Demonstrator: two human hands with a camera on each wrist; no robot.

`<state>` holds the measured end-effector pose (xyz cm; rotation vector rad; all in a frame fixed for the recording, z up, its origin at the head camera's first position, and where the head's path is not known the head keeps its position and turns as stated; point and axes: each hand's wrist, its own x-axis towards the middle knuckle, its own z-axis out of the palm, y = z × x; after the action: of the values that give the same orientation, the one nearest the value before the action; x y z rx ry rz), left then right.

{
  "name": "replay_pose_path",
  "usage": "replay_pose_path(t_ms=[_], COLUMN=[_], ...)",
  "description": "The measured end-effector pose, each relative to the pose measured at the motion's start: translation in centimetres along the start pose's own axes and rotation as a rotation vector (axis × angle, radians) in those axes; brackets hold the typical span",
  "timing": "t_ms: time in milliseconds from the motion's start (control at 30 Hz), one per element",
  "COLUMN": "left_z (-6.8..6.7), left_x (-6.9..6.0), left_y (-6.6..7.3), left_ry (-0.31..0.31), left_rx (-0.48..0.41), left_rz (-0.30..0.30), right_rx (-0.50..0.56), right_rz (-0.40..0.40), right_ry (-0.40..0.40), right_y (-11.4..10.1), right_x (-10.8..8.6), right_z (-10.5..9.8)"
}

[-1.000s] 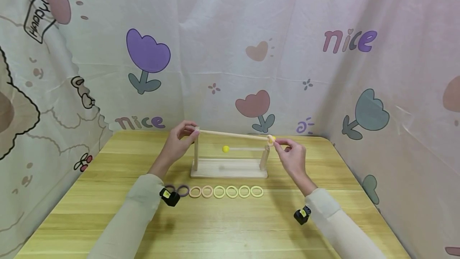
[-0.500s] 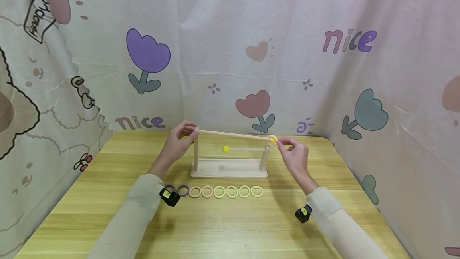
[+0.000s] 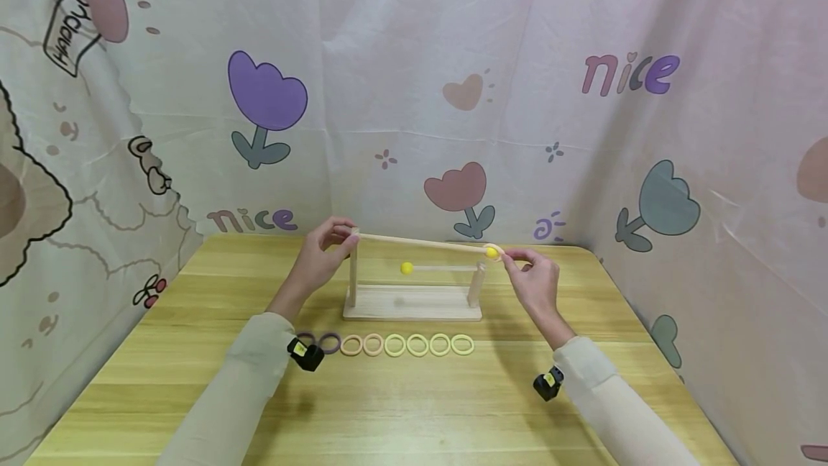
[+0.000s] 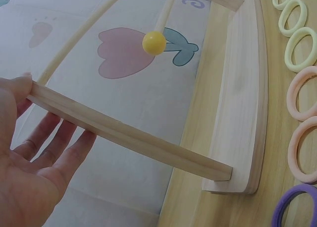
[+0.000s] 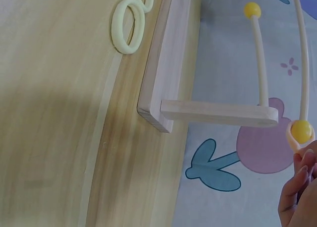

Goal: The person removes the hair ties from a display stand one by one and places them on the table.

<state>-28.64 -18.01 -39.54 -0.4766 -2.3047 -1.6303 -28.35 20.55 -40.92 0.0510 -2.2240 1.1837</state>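
A wooden stand (image 3: 412,303) has two posts, each with a sideways rod tipped by a yellow ball. My left hand (image 3: 325,247) grips the top of the taller left post (image 4: 129,130), thumb on one side and fingers on the other. From that post the upper rod (image 3: 420,242) slopes slightly down to the right. At its end, my right hand (image 3: 533,280) pinches the edge of a peach hair tie (image 5: 293,143), which is at the yellow ball (image 5: 301,131). Whether it fully encircles the ball is unclear. The lower rod's ball (image 3: 406,267) is bare.
In front of the stand lies a row of hair ties: purple (image 3: 329,343), peach (image 3: 373,344) and several pale yellow (image 3: 417,345). My left wrist camera (image 3: 305,354) partly covers the leftmost purple one. A patterned cloth (image 3: 401,92) hangs behind the wooden table (image 3: 414,416).
My right hand has shifted a little to the right with the peach hair tie, from the rod's end out over the ball. The left hand stays at the post.
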Motion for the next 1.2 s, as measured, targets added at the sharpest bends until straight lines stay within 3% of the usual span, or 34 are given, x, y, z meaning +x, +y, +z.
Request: replay_pose_path(t_ms=[567, 900, 1200], left_z=[0.0, 0.0, 0.1], left_x=[0.0, 0.0, -0.1], left_y=[0.1, 0.2, 0.3], left_ry=[-0.006, -0.006, -0.004], left_rx=[-0.006, -0.008, 0.001], left_rz=[-0.017, -0.026, -0.031], right_rx=[0.017, -0.019, -0.056], right_rz=[0.018, 0.072, 0.052], right_ry=[-0.008, -0.168, -0.321], right_y=[1.0, 1.2, 1.5], right_x=[0.1, -0.5, -1.2], right_z=[-0.3, -1.7, -2.6])
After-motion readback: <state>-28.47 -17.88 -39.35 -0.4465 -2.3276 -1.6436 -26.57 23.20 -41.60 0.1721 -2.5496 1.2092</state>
